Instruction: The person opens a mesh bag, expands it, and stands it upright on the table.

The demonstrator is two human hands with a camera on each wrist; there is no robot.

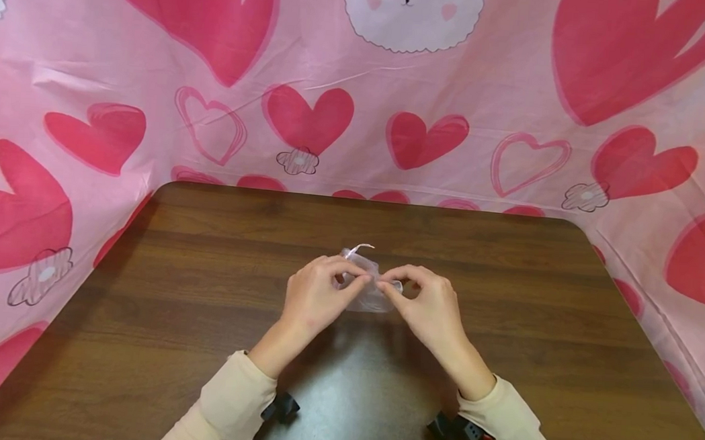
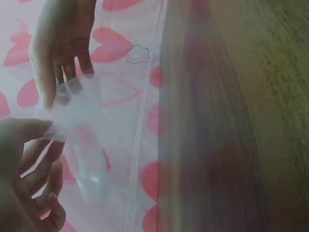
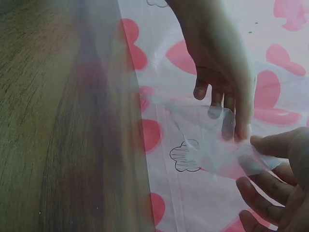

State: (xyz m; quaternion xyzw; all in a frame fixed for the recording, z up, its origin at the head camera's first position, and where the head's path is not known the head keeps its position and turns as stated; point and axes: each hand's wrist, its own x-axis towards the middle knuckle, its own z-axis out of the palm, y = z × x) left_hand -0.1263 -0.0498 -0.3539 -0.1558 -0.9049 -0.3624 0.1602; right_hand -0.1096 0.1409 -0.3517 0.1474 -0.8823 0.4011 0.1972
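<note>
A small, clear, colourless plastic bag (image 1: pixel 372 302) sits between the person's two hands, over the middle of a dark brown, wood-grained desk (image 1: pixel 199 345). The left hand (image 1: pixel 319 288) pinches the bag between thumb and forefinger, and the right hand (image 1: pixel 433 307) pinches it the same way from the opposite side, so the two sets of fingertips nearly meet near the bag's middle as the head view sees it. In the wrist views the other fingers of both hands are loosely bent, and some of the far hand's fingers show through the thin film.

A thin white string or strip (image 1: pixel 359 249) stands out at the bag's far left corner, beyond the left hand. The film is creased and see-through; whether its lower edge touches the desk I cannot tell.

Both forearms come in from the near side, in cream-coloured long sleeves, the left sleeve (image 1: pixel 226 401) and the right sleeve (image 1: pixel 515 425) ending just above the wrists. A black device (image 1: pixel 280 407) is at the left wrist and another black device (image 1: pixel 457 428) at the right. Around the desk's far edge and sides hangs pink cloth (image 1: pixel 350 65) printed with red hearts, outlined hearts and small grey scribbled flowers.
</note>
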